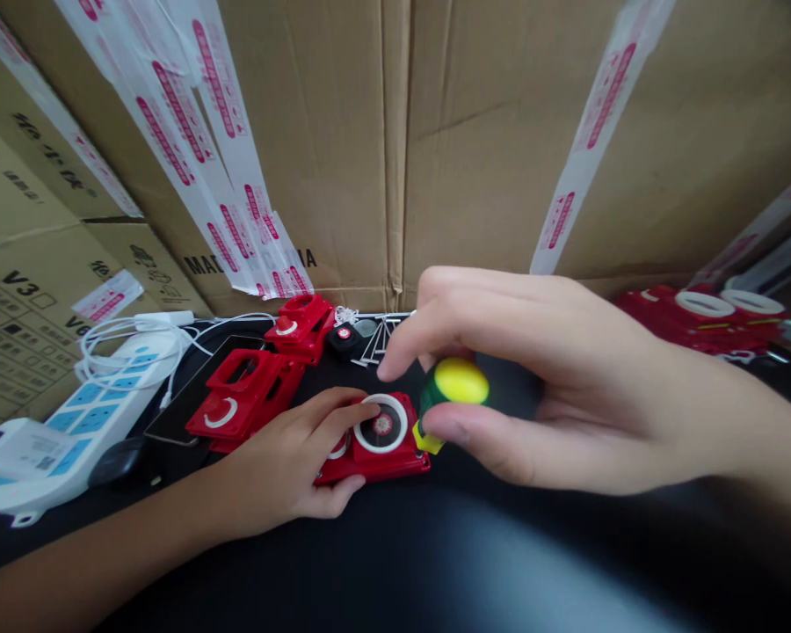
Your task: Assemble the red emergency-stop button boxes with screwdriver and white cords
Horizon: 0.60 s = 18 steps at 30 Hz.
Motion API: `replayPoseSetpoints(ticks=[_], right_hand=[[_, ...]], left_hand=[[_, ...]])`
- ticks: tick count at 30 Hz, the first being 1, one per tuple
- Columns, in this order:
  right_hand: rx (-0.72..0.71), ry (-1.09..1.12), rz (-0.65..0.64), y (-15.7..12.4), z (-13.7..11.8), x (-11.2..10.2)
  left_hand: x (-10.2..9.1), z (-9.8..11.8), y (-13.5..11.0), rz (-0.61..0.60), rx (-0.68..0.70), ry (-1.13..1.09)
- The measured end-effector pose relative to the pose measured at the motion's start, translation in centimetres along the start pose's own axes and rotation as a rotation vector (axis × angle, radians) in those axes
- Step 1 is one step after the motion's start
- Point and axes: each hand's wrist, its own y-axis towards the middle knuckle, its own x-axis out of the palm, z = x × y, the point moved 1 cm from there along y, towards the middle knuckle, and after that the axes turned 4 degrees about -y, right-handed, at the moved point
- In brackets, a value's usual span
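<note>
A red plastic housing point(395, 464) lies on the black table, with a white ring and a black disc on its top. My left hand point(296, 453) grips it from the left, an index fingertip on the ring's edge and the thumb along the near side. Just right of the housing, my right hand point(554, 378) holds a stubby screwdriver point(461, 381) with a green handle, a yellow end cap and a yellow collar. Its shaft cannot be seen. Behind my left hand lie similar red housings, one nearer point(237, 400) and one farther back point(303, 321).
A white power strip point(115, 400) with coiled white cable lies at left, beside a dark flat tablet-like device point(171, 413). Near the cardboard wall point(475, 176) are a small black block point(343, 341) and several screws point(379, 343). More red housings point(665, 316) sit at far right.
</note>
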Motion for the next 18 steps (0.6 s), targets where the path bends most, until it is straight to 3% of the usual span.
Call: replayPoseSetpoints(ticks=[9, 15, 18], right_hand=[[0.156, -0.013, 0.099, 0.3, -0.5, 0.0], [0.236, 0.253, 0.053, 0.1, -0.3, -0.3], [0.213, 0.360, -0.061, 0.1, 0.2, -1.2]], left_hand=[[0.0, -0.1, 0.0, -0.038, -0.009, -0.050], [0.0, -0.1, -0.2, -0.035, 0.002, -0.016], [0.0, 0.0, -0.2, -0.011, 0.008, -0.007]])
